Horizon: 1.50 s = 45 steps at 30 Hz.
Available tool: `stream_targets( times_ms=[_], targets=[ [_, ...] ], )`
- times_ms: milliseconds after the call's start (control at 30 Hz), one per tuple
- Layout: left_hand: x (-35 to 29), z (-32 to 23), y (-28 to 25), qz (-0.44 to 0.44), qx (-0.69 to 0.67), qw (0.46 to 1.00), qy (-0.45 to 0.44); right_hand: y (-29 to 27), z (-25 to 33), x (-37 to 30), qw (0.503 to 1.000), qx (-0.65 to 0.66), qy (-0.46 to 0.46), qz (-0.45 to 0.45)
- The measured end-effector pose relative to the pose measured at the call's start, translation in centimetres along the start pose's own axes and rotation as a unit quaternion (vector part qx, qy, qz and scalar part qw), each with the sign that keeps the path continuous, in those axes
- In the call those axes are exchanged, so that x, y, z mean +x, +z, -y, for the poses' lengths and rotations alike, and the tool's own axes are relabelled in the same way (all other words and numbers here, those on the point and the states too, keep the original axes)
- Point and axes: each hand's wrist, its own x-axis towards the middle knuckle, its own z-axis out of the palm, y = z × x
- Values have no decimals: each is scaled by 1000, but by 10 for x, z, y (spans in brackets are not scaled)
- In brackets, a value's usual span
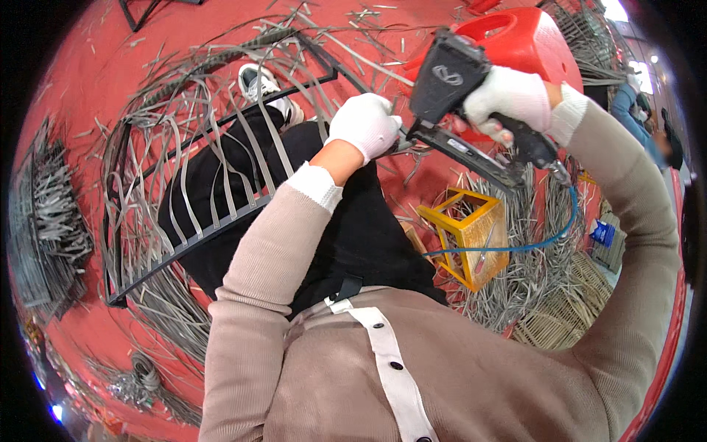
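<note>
One right hand (508, 102) wraps the nail gun (448, 77), whose long magazine (471, 158) I see slanting from lower right to upper left, its front end just beside the left hand (362, 127); what those curled fingers pinch, I cannot tell. Beyond, leftward, the black frame (221, 225) lies over the legs (346, 228).

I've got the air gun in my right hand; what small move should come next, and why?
I'd probably shift the left hand slightly back from the air gun: its lower end looks very close to those fingers, the right hand grips its handle, and a blue hose is attached.
</note>
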Motion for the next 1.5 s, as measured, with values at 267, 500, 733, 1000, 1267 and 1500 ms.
stream_targets(
  times_ms=[267,500,733,1000,1267,1500],
  targets=[
    [1,-1,-11,-22,4,1000,20,16,-170,-70,951,219,-97,-195],
    [4,2,-10,-46,-59,997,17,126,-441,-19,828,389,14,-404],
    [5,-10,-19,-21,-201,978,-50,198,-505,97,696,73,147,-699],
    [-2,-28,-25,-35,-172,980,-90,166,-337,251,822,129,-43,-553],
    [7,-37,-30,-45,-177,978,-101,183,-316,488,808,434,269,-295],
    [14,-44,-25,-66,-158,983,-61,180,-343,425,751,560,216,-274]
  ],
)
